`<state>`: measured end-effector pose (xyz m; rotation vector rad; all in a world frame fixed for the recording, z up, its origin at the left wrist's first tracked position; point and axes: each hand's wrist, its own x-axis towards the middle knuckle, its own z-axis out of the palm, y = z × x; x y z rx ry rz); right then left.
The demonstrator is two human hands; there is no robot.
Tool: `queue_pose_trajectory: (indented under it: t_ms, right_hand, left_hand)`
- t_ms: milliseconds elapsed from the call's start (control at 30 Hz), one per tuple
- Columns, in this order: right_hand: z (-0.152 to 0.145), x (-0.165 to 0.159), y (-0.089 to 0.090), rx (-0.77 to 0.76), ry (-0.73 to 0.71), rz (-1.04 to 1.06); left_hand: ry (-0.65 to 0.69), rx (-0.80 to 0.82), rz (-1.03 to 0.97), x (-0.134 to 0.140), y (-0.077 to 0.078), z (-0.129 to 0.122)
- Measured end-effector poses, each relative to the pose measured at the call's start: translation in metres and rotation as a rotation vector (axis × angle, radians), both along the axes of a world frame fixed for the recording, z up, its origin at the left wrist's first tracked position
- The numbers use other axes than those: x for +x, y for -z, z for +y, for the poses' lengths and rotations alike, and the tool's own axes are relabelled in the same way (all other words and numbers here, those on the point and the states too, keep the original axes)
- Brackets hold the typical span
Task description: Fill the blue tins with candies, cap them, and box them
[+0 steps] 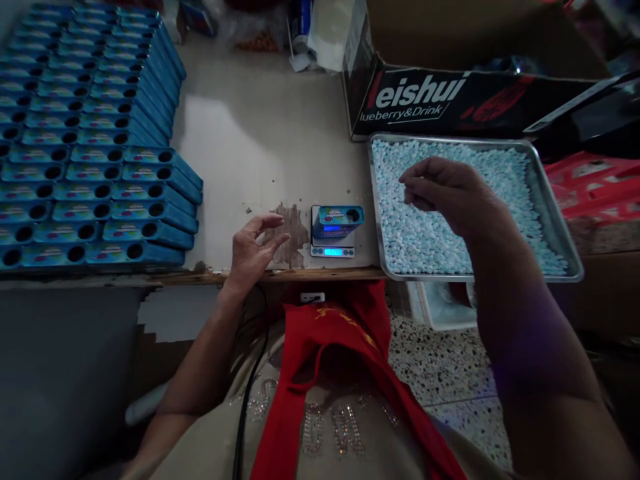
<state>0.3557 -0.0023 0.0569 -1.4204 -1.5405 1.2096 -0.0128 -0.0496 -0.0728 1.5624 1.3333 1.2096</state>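
My left hand [254,250] rests at the table's front edge, holding nothing, thumb and fingers apart. Right of it, a small digital scale [316,251] with a lit blue display carries a blue tin box [334,225] that has a dark round hole in its top. Above a metal tray [376,220] of small pale blue and white candy-like pieces [415,247], my right hand [447,193] hovers with its fingertips drawn together. Whether a piece is between those fingertips cannot be made out.
Rows of similar blue tins [90,160] are packed along the table's left side. Behind the tray stands an open black cardboard box [425,100]. A red plastic crate [595,183] lies to the right, and a white container [447,317] sits below the tray.
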Motion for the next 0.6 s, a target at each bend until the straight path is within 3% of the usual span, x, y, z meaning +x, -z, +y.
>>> queue_pose_trajectory:
  t_ms: [100, 200, 400, 600]
  right_hand:
    - [-0.005, 0.016, 0.005, 0.015, 0.095, -0.03]
    - [-0.01, 0.02, 0.012, -0.034, 0.1, 0.021]
    - [-0.016, -0.022, 0.009, -0.036, -0.052, 0.094]
    - [-0.008, -0.061, -0.006, 0.199, -0.27, -0.379]
  left_hand:
    - [0.021, 0.009, -0.01, 0.004, 0.003, 0.0]
    - [0.053, 0.02, -0.041, 0.013, 0.005, 0.003]
    - [0.1, 0.057, 0.002, 0.039, 0.0, 0.01]
    - [0.087, 0.055, 0.042, 0.037, -0.005, 0.01]
